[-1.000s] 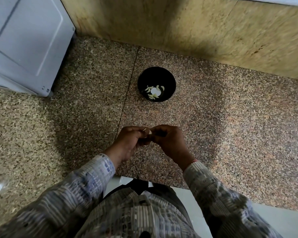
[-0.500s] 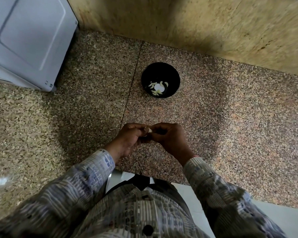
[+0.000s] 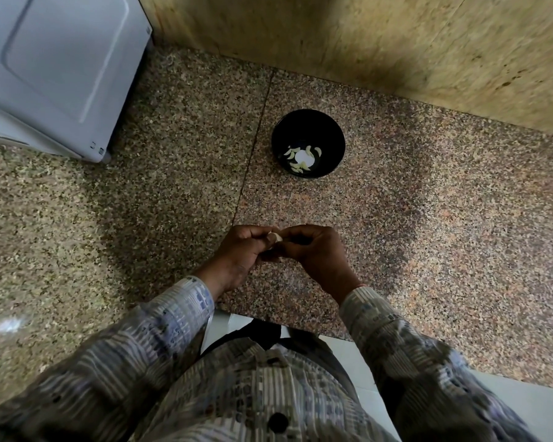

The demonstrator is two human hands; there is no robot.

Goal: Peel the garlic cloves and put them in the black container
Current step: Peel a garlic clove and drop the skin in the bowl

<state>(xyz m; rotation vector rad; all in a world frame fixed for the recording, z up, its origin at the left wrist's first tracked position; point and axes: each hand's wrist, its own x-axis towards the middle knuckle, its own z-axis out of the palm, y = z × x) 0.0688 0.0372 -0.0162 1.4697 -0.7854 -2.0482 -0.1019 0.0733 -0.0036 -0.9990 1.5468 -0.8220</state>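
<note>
Stone desk (image 3: pixel 428 234) holds the bowl (image 3: pixel 339 135) with cloves (image 3: pixel 302 156) inside. Your left hand (image 3: pixel 240 253) and right hand (image 3: pixel 316 250) both pinch one clove (image 3: pixel 276 237). You look mid-peel; next, finish peeling, drop it in.

Polished speckled granite counter (image 3: pixel 141 234), glossy black container (image 3: pixel 332 135), woven-cloth sleeve (image 3: pixel 173 317)

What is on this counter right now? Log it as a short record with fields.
left hand: pinches the garlic clove
right hand: pinches the same clove from the other side
black container: on the granite counter, beyond the hands, apart from them
container contents: several pale peeled cloves
far left: white appliance
</note>
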